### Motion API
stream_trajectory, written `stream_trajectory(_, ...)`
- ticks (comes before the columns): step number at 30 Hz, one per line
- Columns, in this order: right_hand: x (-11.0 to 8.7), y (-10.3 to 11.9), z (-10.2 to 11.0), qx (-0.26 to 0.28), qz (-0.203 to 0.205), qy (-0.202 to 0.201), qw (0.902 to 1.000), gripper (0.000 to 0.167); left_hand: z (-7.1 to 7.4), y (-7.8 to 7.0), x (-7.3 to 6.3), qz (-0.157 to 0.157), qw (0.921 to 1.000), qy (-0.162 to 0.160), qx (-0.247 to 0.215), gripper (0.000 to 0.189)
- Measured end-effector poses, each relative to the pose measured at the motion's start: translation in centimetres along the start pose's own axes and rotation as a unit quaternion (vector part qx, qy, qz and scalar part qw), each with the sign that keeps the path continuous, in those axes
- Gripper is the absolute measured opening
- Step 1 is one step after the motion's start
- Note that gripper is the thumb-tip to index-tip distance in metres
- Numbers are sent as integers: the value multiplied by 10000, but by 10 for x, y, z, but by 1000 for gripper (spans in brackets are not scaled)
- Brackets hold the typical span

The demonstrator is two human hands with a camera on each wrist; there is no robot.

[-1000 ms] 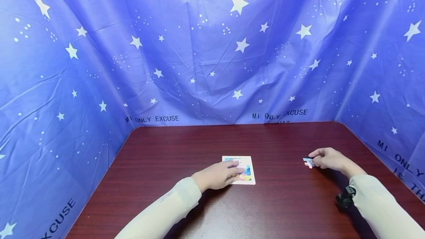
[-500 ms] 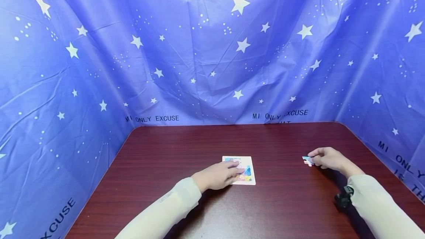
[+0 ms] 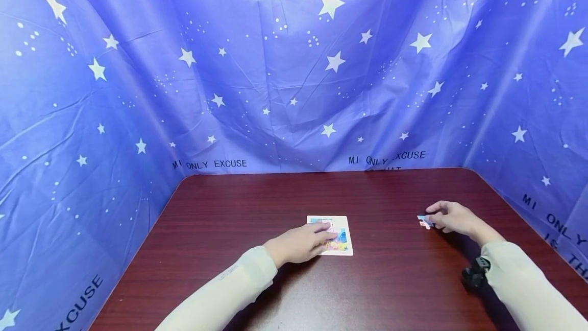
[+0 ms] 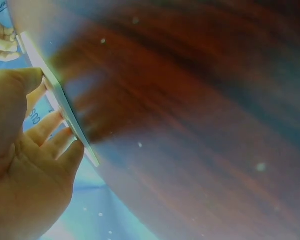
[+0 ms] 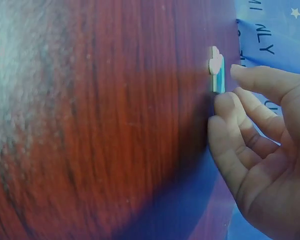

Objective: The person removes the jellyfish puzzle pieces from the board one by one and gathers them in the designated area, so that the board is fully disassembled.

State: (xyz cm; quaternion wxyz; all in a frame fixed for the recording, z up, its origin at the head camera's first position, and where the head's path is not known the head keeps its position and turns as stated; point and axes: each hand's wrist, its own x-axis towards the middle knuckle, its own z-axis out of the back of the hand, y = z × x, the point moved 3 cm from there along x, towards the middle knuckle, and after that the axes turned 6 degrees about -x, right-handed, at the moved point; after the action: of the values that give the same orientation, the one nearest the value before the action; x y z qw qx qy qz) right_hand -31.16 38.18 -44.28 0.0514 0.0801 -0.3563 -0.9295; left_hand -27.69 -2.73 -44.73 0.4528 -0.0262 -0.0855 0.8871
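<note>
My left hand (image 3: 298, 243) rests over a white-framed picture puzzle board (image 3: 343, 218), covering its left part, with the fingers spread across the colourful picture. Seen edge-on in the left wrist view, the board (image 4: 65, 104) is a thin slab with thumb and fingertips against it. To the right, a small blue and pink jigsaw piece (image 3: 425, 222) lies at the fingertips of my right hand (image 3: 452, 218). In the right wrist view, the thumb stands a little apart from the jigsaw piece (image 5: 216, 70), while the other fingers curl loosely just beside it.
The dark red wooden table (image 3: 257, 193) reaches back to a blue curtain (image 3: 294, 65) with white stars, which also hangs along both sides. A black wrist camera (image 3: 475, 274) sits at the right sleeve's cuff.
The fingers of my right hand have spread from a pinch on the jigsaw piece, the index finger lifting. The piece has shifted slightly left. My left hand stays on the board.
</note>
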Motion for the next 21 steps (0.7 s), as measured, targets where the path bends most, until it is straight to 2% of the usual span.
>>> stream_trajectory(6,5,11,-3,-113,171,-18,9998,39,2,-1,0,-59,9999,-113,84,43)
stream_trajectory(14,11,37,-16,213,605,44,9979,34,0,-1,0,-156,9990,-251,343,42)
stream_trajectory(21,17,58,-31,-199,843,63,9962,31,0,-3,-3,-133,9994,-207,241,42)
